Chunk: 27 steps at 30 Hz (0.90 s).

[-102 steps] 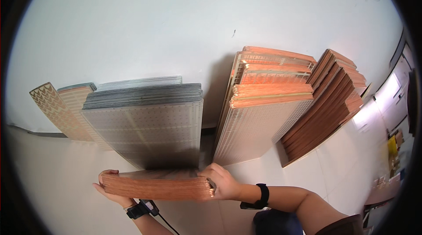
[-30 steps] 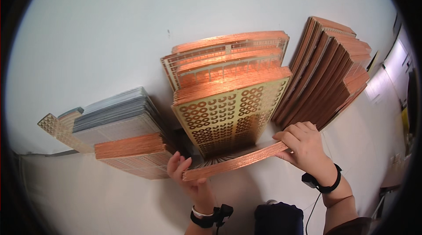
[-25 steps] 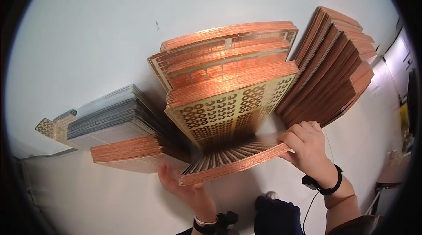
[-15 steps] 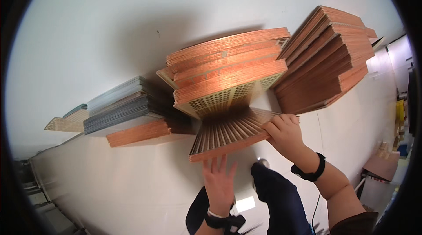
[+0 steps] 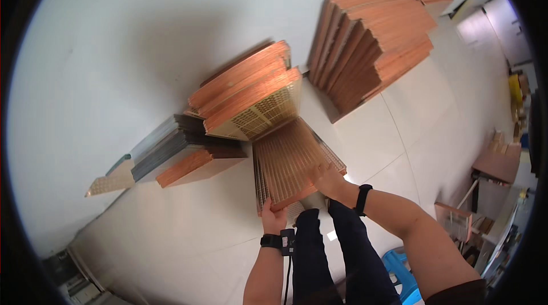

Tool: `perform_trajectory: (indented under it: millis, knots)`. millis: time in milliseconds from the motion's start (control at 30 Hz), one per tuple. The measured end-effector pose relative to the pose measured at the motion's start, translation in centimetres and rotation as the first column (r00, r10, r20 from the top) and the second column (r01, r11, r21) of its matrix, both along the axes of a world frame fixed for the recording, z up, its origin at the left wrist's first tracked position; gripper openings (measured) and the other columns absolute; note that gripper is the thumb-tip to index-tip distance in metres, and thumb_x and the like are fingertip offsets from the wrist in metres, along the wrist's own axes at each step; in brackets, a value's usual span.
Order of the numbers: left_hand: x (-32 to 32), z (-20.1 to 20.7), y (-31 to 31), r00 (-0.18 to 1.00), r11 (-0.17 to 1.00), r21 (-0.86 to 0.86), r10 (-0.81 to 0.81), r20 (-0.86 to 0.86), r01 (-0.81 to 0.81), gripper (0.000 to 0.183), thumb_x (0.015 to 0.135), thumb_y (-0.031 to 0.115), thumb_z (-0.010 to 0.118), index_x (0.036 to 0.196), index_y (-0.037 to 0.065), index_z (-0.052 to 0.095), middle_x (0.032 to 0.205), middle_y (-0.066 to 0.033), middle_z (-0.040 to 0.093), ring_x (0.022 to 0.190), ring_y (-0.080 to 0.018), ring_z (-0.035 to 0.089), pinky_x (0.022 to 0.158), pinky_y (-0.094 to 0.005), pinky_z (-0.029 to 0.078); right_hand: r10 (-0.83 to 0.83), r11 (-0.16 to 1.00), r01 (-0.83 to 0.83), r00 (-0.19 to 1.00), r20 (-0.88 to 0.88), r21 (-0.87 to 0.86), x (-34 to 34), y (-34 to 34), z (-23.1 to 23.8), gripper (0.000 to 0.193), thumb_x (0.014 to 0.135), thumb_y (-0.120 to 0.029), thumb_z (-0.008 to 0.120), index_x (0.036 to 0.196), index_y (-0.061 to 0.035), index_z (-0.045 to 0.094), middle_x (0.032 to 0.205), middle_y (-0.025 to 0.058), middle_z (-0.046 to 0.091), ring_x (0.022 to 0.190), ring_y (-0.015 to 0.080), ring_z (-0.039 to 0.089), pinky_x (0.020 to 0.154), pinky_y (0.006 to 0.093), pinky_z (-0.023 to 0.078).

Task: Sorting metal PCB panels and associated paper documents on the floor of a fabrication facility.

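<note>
A thick bundle of thin copper-edged panels [image 5: 285, 153] with patterned faces leans out toward me, its sheets spread apart in rows. My left hand [image 5: 274, 219] grips the bundle's near left corner, thumb up against the edge. My right hand [image 5: 332, 184] is over the near right part of the sheets; motion blurs its fingers, so their grip is unclear. Behind the bundle, an upright stack of similar panels [image 5: 242, 85] leans against the wall, a perforated gold-coloured face [image 5: 257, 116] turned toward me.
More copper-edged panels [image 5: 394, 19] lean on the wall at the right. Grey-edged panels [image 5: 165, 148] stand to the left, in front of them a copper-edged block [image 5: 185, 168]. A blue stool [image 5: 402, 276] is beside my legs, with shelving and boxes [image 5: 494, 159] at the far right.
My left hand has gone from open fingers below the bundle to gripping its near left corner. My right hand has moved off the right edge onto the sheets. The view has turned.
</note>
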<state>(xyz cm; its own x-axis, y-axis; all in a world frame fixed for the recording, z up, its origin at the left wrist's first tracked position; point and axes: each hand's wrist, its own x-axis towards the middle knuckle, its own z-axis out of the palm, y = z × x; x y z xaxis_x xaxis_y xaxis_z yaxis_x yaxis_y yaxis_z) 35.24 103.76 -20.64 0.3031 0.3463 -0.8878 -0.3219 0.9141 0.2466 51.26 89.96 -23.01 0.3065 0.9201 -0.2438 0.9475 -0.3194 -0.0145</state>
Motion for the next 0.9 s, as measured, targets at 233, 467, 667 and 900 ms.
perform_trajectory:
  millis: [233,467,667,900]
  knots:
    - [-2.8,0.8,-2.2,0.978,0.98,-0.093,-0.184,-0.099,0.175,0.024,0.086,0.008,0.049,0.108,-0.002,0.045,0.116,-0.0148,0.049,0.112,-0.0276,0.045,0.097,-0.0433,0.038,-0.182,0.98,0.164,0.966,-0.184,-0.11,-5.0,-5.8,2.3,0.016,0.069,-0.015,0.055,0.082,-0.0057,0.058,0.081,0.0076,0.057,0.084,0.0249,0.056,0.068,0.0419,0.045]
    - [-4.7,2.2,-8.8,0.91,0.931,-0.055,-0.365,-0.198,0.362,0.035,0.083,0.003,0.046,0.117,0.0,0.038,0.12,-0.0157,0.044,0.115,-0.0296,0.043,0.095,-0.0495,0.038,-0.416,0.909,0.402,0.856,-0.306,-0.111,-10.9,-14.4,3.9,0.015,0.07,-0.017,0.056,0.078,-0.0045,0.058,0.075,0.0082,0.058,0.072,0.023,0.059,0.055,0.0367,0.048]
    - [-4.4,2.4,-16.7,0.846,0.848,-0.205,-0.518,-0.129,0.488,0.039,0.082,0.002,0.043,0.12,0.0,0.035,0.122,-0.0156,0.041,0.117,-0.0294,0.04,0.094,-0.0499,0.039,-0.558,0.822,0.562,0.759,-0.336,-0.095,-15.0,-24.3,4.9,0.013,0.074,-0.016,0.054,0.08,-0.0048,0.057,0.076,0.008,0.058,0.071,0.022,0.061,0.055,0.0343,0.051]
    - [-9.5,-5.0,-17.1,0.131,-0.053,0.427,-0.912,-0.389,0.903,0.044,0.08,0.016,0.058,0.114,-0.003,0.037,0.114,-0.0183,0.045,0.107,-0.0277,0.049,0.079,-0.0406,0.051,-0.664,0.724,0.662,0.594,-0.454,-0.194,-17.0,-27.0,7.0,0.015,0.078,-0.014,0.052,0.088,-0.0045,0.055,0.082,0.0109,0.059,0.08,0.026,0.06,0.067,0.0355,0.05]
